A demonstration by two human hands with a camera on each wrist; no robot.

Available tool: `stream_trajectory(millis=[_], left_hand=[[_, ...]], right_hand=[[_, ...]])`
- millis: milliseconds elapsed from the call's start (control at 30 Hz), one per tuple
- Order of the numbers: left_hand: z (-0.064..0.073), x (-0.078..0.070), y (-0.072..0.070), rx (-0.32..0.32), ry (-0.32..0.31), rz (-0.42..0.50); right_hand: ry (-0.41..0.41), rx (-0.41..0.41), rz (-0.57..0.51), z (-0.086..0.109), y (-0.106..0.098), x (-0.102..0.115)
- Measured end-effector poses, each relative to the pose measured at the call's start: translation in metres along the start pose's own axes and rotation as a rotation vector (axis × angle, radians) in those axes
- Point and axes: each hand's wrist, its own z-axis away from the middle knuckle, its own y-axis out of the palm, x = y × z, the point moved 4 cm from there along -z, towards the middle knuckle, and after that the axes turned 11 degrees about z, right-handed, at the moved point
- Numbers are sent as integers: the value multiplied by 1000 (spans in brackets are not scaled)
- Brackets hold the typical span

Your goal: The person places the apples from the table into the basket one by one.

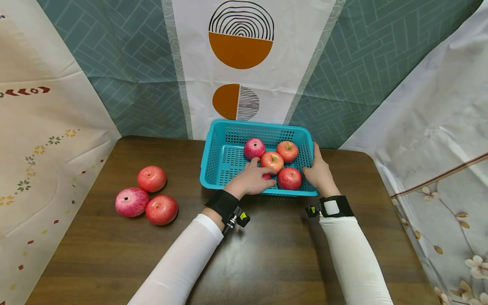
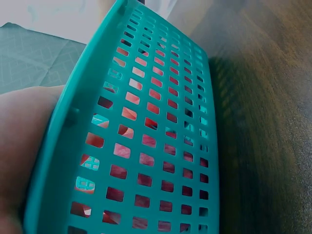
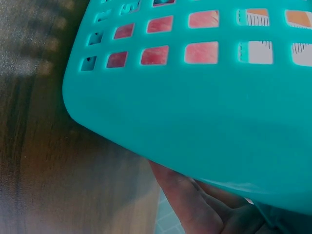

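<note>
A turquoise plastic basket (image 1: 219,186) stands at the back of the table with several round fruits in it. My left hand (image 1: 251,179) reaches over its front rim, fingers and thumb curled around a magenta fruit (image 1: 266,176) that they mostly cover. Beside that hand are a red-orange apple (image 1: 271,160), another apple (image 1: 288,150), a redder apple-like fruit (image 1: 289,179) and a streaked magenta fruit (image 1: 254,148). At the basket's right end, my right hand (image 1: 321,171) grips the rim. The perforated basket wall (image 2: 161,122) hides the left fingertips in the left wrist view.
On the table's left side sit two red fruits, one behind (image 1: 151,178) and one in front (image 1: 162,209), touching or close to a streaked magenta fruit (image 1: 131,202). Patterned cloth (image 1: 145,84) hangs right behind the basket. The brown wooden table (image 1: 267,254) extends in front.
</note>
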Motion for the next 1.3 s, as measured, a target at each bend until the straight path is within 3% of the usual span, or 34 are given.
stream_trajectory(millis=[433, 800, 933, 1133, 1300], left_hand=[[2, 0, -4, -83, 75, 39], [5, -2, -16, -190, 268, 145], [7, -4, -19, -213, 305, 209], [17, -10, -28, -245, 336, 235], [32, -17, -40, -277, 413, 215]], right_hand=[[-10, 5, -4, 1, 0, 2], [-3, 4, -3, 3, -1, 4], [-1, 10, 3, 3, -1, 3], [-6, 8, 4, 3, 0, 3], [0, 4, 1, 3, 0, 2]])
